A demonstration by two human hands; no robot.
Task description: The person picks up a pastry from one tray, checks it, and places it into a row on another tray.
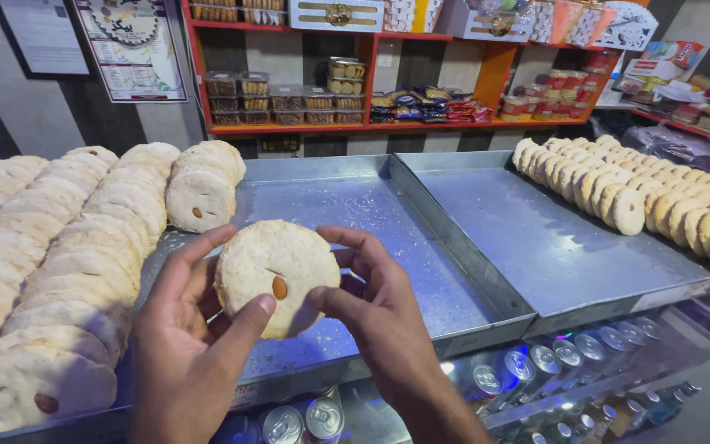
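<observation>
Head view: your left hand [186, 345] and right hand [380, 316] grip one round pale biscuit [277, 275], single almond [279, 288] embedded, above two metal trays [486, 263].

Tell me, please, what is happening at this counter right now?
A person holds one round, pale cookie with an almond pressed into its face, the left hand and right hand pinching its edges above a metal tray. Rows of similar cookies stand on edge along that tray's left side. A second tray to the right carries smaller cookies. Drink cans lie below.
</observation>
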